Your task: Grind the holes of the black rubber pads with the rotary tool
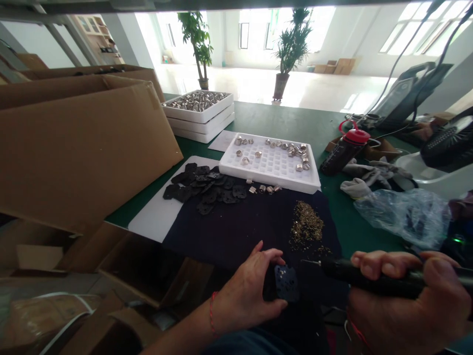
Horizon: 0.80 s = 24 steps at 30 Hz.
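A small dark plate with holes (287, 283) is held at its edges between the thumb and fingers of my left hand (254, 286). My right hand (402, 296) is wrapped round a black screwdriver (369, 277), whose thin tip points left toward the plate, apart from it. Small brass-coloured screws (307, 223) lie in a loose heap on the dark cloth (236, 231). Black plates (207, 186) are piled at the cloth's upper left. A white tray (269, 181) behind holds metal cylinders (291, 150), and several more (262, 189) lie at its front edge.
Stacked white trays (201, 129) full of metal parts stand at the back left. A large cardboard box (84, 148) fills the left side. To the right are a bottle with a red lid (345, 150), gloves (380, 175), a clear plastic bag (406, 214) and a black fan (451, 140).
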Available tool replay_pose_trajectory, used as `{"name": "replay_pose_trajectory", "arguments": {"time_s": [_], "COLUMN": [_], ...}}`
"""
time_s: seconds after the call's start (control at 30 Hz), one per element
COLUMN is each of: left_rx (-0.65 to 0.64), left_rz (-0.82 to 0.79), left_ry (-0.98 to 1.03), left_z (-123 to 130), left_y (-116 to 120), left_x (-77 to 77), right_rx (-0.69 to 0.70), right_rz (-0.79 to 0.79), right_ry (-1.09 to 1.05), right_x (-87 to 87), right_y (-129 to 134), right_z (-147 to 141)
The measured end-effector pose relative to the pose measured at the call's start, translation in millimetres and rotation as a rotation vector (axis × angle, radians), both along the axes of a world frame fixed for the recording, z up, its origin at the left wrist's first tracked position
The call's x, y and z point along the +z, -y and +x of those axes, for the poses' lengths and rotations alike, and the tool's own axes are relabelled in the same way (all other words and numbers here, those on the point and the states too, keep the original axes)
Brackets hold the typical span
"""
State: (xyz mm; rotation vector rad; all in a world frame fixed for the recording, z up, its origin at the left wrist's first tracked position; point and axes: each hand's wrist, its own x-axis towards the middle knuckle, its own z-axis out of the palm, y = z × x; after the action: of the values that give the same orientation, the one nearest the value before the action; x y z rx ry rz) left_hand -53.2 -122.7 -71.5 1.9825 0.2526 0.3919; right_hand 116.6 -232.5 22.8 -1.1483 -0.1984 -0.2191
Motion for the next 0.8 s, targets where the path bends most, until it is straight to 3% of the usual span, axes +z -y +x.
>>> {"name": "replay_pose_trajectory", "arguments": {"time_s": [0.23, 0.8], "left_rx": [-0.004, -0.011], "left_rz": [-0.011, -0.007], "left_ry": [0.012, 0.023], "left_z": [2, 2], "left_y": [1, 0], "left_x": [-1.0, -2.2], "right_rx": [0.241, 0.282], "right_rz": [0.067, 0.078], "right_ry": [-0.085, -0.107], "right_x": [-5.9, -15.4], "right_y": [2, -2], "right_z": [-24, -32]}}
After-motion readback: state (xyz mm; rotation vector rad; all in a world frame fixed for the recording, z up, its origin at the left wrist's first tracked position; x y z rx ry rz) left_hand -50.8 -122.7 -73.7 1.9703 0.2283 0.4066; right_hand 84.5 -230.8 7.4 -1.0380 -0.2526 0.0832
